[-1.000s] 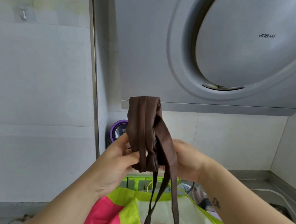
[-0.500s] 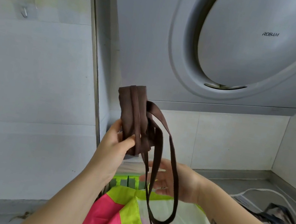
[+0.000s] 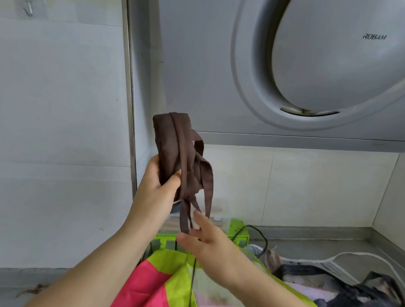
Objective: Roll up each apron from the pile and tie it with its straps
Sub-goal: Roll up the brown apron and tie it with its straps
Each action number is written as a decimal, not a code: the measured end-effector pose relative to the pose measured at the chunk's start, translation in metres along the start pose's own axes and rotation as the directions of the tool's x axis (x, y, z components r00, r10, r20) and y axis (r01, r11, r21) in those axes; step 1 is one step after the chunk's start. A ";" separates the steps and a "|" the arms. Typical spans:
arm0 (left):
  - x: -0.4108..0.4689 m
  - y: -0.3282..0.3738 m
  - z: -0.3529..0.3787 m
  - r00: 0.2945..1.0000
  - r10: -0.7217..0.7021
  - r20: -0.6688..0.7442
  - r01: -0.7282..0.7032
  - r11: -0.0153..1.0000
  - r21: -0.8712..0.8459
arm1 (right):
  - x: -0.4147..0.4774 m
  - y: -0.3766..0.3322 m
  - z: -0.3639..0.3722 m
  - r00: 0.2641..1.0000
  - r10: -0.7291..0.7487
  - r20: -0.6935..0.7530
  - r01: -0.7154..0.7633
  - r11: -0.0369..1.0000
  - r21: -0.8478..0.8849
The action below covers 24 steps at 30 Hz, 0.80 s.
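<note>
Brown rolled apron upright in left hand, straps touching right hand

Bare left hand and right hand, forearms uncovered throughout.

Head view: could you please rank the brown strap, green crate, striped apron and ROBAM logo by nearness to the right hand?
1. brown strap, at fingertips of the right hand
2. green crate, just behind
3. striped apron, far right
4. ROBAM logo, high overhead
</note>
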<state>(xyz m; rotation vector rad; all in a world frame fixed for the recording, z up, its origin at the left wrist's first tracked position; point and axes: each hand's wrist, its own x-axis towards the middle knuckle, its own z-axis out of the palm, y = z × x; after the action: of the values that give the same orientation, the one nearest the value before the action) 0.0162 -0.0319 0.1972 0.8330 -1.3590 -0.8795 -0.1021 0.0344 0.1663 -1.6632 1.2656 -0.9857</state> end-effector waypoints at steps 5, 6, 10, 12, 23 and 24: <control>-0.002 -0.001 0.003 0.999 -0.042 -0.004 0.042 0.996 -0.084 | 0.021 0.008 -0.001 0.988 -0.080 -0.133 0.074 0.996 -0.052; -0.003 -0.002 0.004 0.998 -0.056 -0.008 0.055 0.994 -0.097 | 0.023 0.009 -0.002 0.983 -0.097 -0.154 0.087 0.994 -0.073; -0.004 -0.003 0.002 0.992 -0.120 -0.026 0.117 0.989 -0.094 | 0.020 0.003 -0.010 0.958 -0.223 -0.178 0.162 0.939 -0.303; -0.004 -0.004 0.001 0.989 -0.145 -0.036 0.141 0.986 -0.093 | 0.018 0.002 -0.015 0.927 -0.347 -0.141 0.182 0.746 -0.640; -0.015 0.008 0.004 0.933 -0.327 0.150 0.359 0.870 -0.337 | 0.022 0.003 -0.030 0.740 -0.618 -0.265 0.399 0.721 -0.567; -0.016 0.008 0.003 0.929 -0.333 0.164 0.370 0.862 -0.347 | 0.023 0.003 -0.031 0.751 -0.610 -0.254 0.414 0.734 -0.539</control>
<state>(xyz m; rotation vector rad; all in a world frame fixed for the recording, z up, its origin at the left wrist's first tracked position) 0.0129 -0.0140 0.1978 0.7554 -1.0842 -1.4347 -0.1271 0.0070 0.1773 -2.3575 1.3977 -1.5472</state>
